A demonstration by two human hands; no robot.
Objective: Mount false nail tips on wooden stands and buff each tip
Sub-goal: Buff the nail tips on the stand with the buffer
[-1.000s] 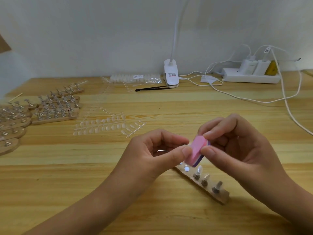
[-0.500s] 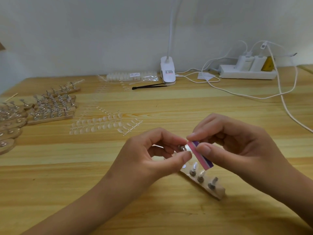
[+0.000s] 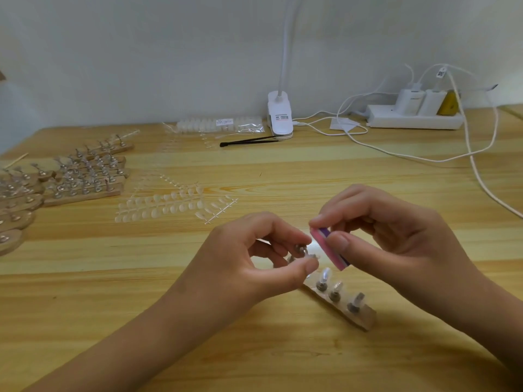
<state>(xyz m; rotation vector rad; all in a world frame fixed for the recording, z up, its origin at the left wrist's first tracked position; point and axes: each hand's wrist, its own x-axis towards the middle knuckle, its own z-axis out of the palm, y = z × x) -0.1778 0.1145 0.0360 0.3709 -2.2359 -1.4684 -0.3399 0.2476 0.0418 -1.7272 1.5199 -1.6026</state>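
The left hand [image 3: 249, 267] pinches the small metal peg [image 3: 300, 248] under a thin clear plastic nail tip [image 3: 313, 256] (light, springy, probably safest held by that peg), while the right hand [image 3: 396, 239] grips the pink-and-purple foam buffer block [image 3: 328, 247].

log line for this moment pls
step: buff tip | left hand: pinches metal peg | right hand: holds pink buffer block | wooden stand: on table

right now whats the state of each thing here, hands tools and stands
left hand, pinching a metal peg
right hand, pinching the buffer block
buffer block, tilted, beside that peg
wooden stand, flat on the table, three tipped pegs showing
loose tips, unmounted, on their sprues
power strip, adapters plugged in
lamp clip, lit or not cannot tell
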